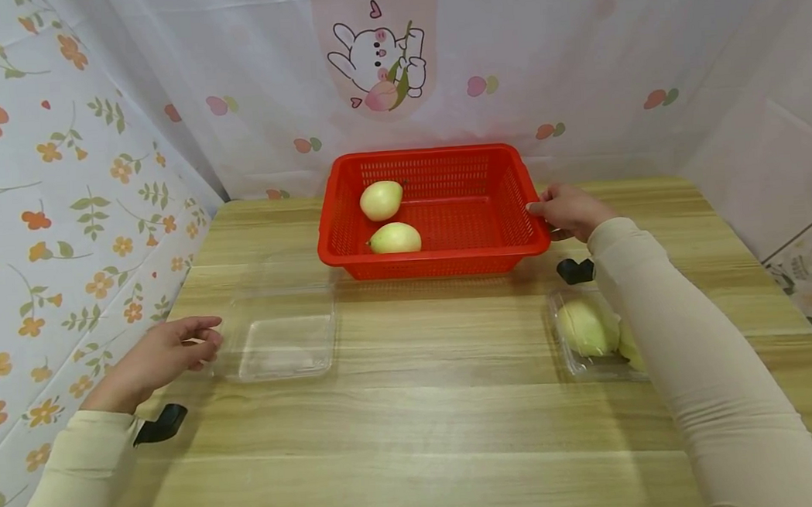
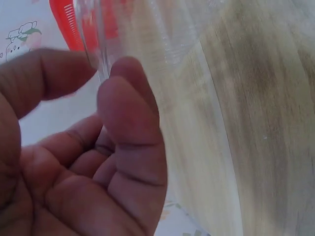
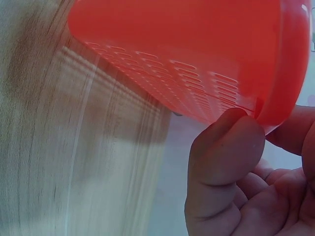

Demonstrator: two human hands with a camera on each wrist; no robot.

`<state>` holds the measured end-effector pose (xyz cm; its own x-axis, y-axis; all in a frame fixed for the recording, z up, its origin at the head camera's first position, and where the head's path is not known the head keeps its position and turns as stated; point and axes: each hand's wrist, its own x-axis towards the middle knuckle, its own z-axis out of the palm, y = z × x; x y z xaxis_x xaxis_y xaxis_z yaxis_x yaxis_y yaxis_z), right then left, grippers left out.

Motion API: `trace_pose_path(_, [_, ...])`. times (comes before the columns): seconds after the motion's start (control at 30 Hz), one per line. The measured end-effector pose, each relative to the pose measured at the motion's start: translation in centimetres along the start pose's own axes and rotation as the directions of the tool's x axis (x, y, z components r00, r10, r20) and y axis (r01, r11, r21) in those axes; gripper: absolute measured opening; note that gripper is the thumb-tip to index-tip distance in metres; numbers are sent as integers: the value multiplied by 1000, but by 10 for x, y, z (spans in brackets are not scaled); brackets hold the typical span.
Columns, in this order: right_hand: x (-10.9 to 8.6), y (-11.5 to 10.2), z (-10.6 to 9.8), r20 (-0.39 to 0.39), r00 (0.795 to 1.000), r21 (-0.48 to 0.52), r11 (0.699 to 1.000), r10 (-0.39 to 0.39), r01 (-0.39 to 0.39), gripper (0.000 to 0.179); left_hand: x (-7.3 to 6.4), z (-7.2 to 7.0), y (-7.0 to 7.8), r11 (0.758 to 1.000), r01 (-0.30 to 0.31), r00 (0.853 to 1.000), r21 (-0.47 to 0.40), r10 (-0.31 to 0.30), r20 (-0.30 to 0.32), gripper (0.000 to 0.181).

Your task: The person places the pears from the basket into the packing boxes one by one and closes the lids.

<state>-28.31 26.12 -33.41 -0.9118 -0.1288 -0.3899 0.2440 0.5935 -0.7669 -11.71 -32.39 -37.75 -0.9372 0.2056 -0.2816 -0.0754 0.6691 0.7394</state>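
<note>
My left hand (image 1: 172, 353) pinches the left rim of a clear plastic clamshell box (image 1: 286, 346) between thumb and curled fingers; in the left wrist view, the box's clear edge (image 2: 101, 49) runs between them. The lid stands raised at the back, and bare table shows through the base. At the back middle sits a red plastic basket (image 1: 442, 265) with slotted walls. Two pale yellow pears, one behind (image 1: 381, 201) and one in front (image 1: 396, 238), lie in its left half. My right hand (image 1: 571, 211) grips the basket's right rim (image 3: 293, 59), thumb over the inside, fingers beneath.
Right of the middle, under my right forearm, a second clear box (image 1: 569, 364) holds pale pears (image 1: 587, 328); the sleeve hides part of it. A wood-grain table (image 1: 425, 454) carries everything. Printed cloth (image 1: 248, 61) hangs close behind the basket, and flowered cloth (image 1: 48, 229) borders the left side.
</note>
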Motion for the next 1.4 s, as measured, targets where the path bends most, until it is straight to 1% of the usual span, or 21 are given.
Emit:
trace_pose_path(0.1, [0, 0, 0, -3, 1000, 0, 1000, 4, -4, 29, 0, 0, 1, 1000, -9, 999, -14, 9, 37, 60])
trace_pose_path(0.2, [1, 1, 0, -4, 1000, 2, 1000, 6, -6, 29, -1, 1, 3, 999, -3, 998, -45, 6, 70, 68])
trace_pose_path(0.37, [1, 1, 1, -3, 1000, 5, 1000, 4, -4, 28, -4, 3, 4, 996, -4, 994, -89, 13, 105, 78])
trace_pose_path(0.5, [2, 1, 0, 1, 1000, 3, 1000, 1, -1, 28, -7, 4, 3, 993, -20, 991, -112, 34, 128, 75])
trace_pose_path(0.63, [2, 1, -1, 3, 1000, -2, 1000, 1, -1, 28, -9, 4, 3, 992, -36, 989, -122, 52, 135, 70])
trace_pose_path(1.0, [2, 2, -1, 1, 1000, 2, 1000, 3, -3, 28, -12, 9, 5, 991, 5, 991, -131, 12, 132, 65])
trace_pose_path(1.1, [2, 2, -1, 0, 1000, 3, 1000, 3, -3, 27, -13, 9, 6, 989, 6, 987, -145, 18, 162, 69])
trace_pose_path(1.23, [2, 2, -1, 2, 1000, 5, 1000, 2, -2, 27, -14, 9, 6, 988, -13, 978, -151, 44, 203, 74])
trace_pose_path(1.4, [2, 2, -1, 1, 1000, 5, 1000, 2, -2, 27, -14, 10, 5, 989, -14, 977, -146, 45, 210, 71])
